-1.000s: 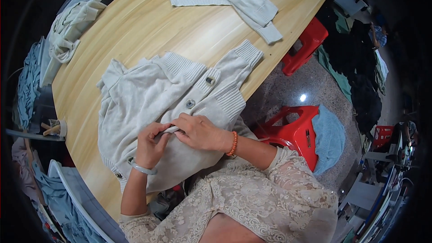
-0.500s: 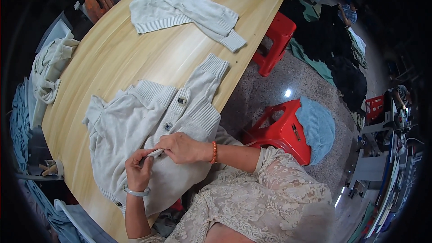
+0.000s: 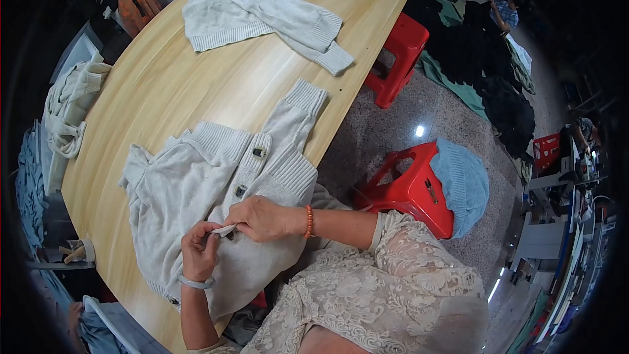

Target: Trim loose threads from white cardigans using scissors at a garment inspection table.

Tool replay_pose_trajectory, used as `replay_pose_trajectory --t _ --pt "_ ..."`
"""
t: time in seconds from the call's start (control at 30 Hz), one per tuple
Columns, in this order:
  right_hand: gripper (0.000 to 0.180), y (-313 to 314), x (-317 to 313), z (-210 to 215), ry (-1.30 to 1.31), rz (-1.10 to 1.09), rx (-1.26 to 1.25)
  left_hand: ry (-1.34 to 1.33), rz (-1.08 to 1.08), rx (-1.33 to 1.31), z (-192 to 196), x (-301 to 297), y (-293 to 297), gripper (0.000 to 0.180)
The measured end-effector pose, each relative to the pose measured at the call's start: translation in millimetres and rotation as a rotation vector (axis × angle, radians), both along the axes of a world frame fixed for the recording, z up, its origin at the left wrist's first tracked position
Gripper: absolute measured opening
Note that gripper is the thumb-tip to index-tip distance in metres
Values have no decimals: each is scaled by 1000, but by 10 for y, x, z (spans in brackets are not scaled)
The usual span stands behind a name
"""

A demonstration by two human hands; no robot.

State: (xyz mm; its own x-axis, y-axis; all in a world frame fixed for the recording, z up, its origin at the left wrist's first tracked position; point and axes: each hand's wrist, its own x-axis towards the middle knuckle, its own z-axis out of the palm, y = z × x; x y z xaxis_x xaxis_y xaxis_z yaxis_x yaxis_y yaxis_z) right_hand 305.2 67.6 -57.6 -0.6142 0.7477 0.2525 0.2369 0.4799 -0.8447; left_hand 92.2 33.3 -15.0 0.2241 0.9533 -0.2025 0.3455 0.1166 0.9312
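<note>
A light grey knitted cardigan (image 3: 177,183) lies on the wooden table's near edge, partly over my lap. Dark buttons run along its front band; one button (image 3: 240,191) shows just beyond my right hand, and another sits higher by the ribbed hem. My left hand (image 3: 200,249), with a pale bangle at the wrist, pinches the band's edge between thumb and fingers. Right beside it, my right hand (image 3: 257,218), below an orange bead bracelet, has its fingers closed on the same band. Part of a dark button shows beneath the pinched edge.
Another light grey knit garment (image 3: 262,16) lies at the table's (image 3: 151,78) far end. To the right stand a red stool (image 3: 419,190) with a blue knit piece (image 3: 462,187) over it and a second red stool (image 3: 401,52). Bins with garments line the left side.
Both hands stay on the front band; the fingers have shifted slightly and the band's edge is turned a little differently. At the lower left, someone's hand has come into view by a bin.
</note>
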Motion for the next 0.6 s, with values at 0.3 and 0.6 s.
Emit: replay_pose_trajectory --t 0.3,0.6 --pt "19 -2 0 -58 96 82 4 30 -98 -27 21 -68 15 12" --pt "14 42 164 147 -116 -87 65 199 35 28 -10 -165 61 13"
